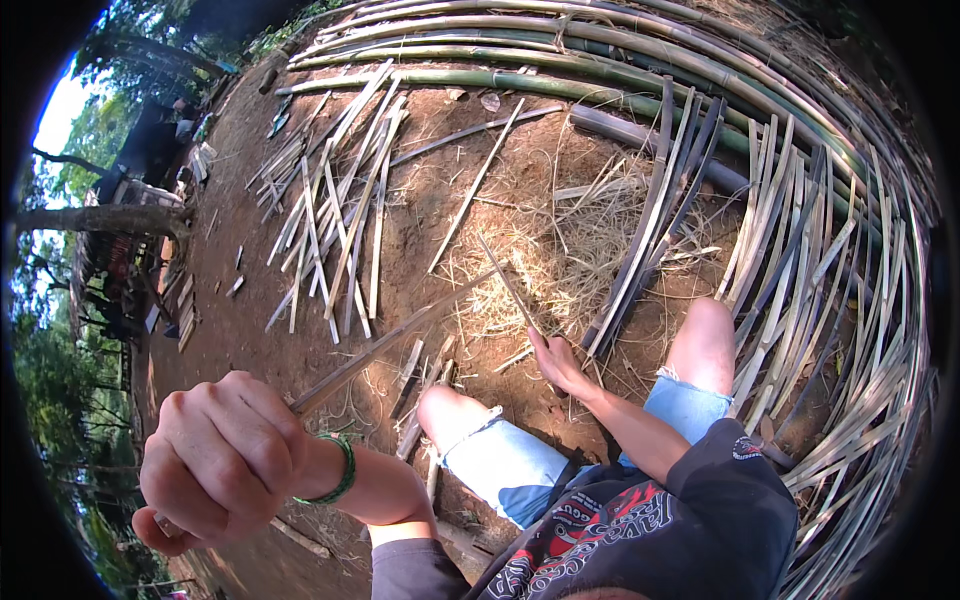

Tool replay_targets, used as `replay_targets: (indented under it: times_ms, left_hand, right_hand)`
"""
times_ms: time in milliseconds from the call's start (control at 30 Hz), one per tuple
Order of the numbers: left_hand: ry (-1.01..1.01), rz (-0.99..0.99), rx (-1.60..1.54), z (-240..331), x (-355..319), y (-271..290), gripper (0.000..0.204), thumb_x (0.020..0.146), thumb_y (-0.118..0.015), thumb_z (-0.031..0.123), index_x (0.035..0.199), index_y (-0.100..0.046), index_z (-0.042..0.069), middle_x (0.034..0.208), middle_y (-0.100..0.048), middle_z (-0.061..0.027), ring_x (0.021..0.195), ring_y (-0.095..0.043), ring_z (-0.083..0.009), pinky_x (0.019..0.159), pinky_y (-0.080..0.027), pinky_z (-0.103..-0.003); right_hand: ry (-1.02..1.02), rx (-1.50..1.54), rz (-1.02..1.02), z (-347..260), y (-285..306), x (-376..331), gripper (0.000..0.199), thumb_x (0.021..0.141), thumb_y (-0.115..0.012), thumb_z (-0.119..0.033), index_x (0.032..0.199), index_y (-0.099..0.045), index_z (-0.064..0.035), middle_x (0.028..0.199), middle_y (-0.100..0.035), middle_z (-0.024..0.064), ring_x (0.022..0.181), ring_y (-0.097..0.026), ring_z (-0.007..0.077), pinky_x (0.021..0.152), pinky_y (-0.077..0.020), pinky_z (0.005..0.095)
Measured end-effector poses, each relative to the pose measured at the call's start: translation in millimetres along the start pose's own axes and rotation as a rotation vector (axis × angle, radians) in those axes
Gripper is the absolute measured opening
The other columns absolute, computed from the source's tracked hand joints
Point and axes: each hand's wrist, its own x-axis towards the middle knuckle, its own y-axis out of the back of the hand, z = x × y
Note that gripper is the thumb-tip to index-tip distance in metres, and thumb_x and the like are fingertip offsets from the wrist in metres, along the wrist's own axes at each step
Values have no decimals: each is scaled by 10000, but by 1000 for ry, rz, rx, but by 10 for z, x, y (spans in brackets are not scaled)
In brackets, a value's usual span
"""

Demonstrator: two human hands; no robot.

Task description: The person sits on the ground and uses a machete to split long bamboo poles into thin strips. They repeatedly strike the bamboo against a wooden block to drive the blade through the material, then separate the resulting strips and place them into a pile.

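Observation:
My left hand is raised close to the camera at the lower left, with a green band on its wrist. It is fisted around the near end of a long thin bamboo strip that runs up and right over the ground. My right hand is lower, between my bare knees, and grips a second thin dark sliver that points up and left. The two slivers' far ends come close together above the dry shavings. I cannot tell whether the dark sliver is a blade or bamboo.
Split pale bamboo strips lie scattered on the red earth ahead. Long green bamboo poles arc across the top. Dark strips and a large heap of pale strips fill the right. Dry shavings cover the middle. Trees and a shelter stand at left.

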Motion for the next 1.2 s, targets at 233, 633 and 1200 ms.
replay_targets:
  times_ms: [233,633,1200]
  left_hand:
    - [-4,37,-53,-57,159,-76,438,926,-486,294,528,-339,187,389,-366,56,305,-295,-26,291,-252,-162]
    - [-72,471,214,16,61,113,293,926,-467,305,691,-384,150,551,-337,24,506,-248,-87,479,-203,-255]
    - [-53,445,193,83,-67,5,293,909,-467,306,680,-372,150,535,-327,28,492,-240,-82,473,-208,-259]
  right_hand:
    - [437,-133,81,461,18,289,678,978,-448,-590,621,-506,-16,505,-446,56,479,-420,193,487,-360,408]
    - [104,-10,-33,-399,-159,187,677,992,-427,-551,578,-465,-16,516,-468,82,486,-433,197,477,-348,397]
    - [407,-46,-24,-910,-158,-195,671,998,-406,-562,588,-431,-31,473,-345,47,461,-340,165,451,-290,389]
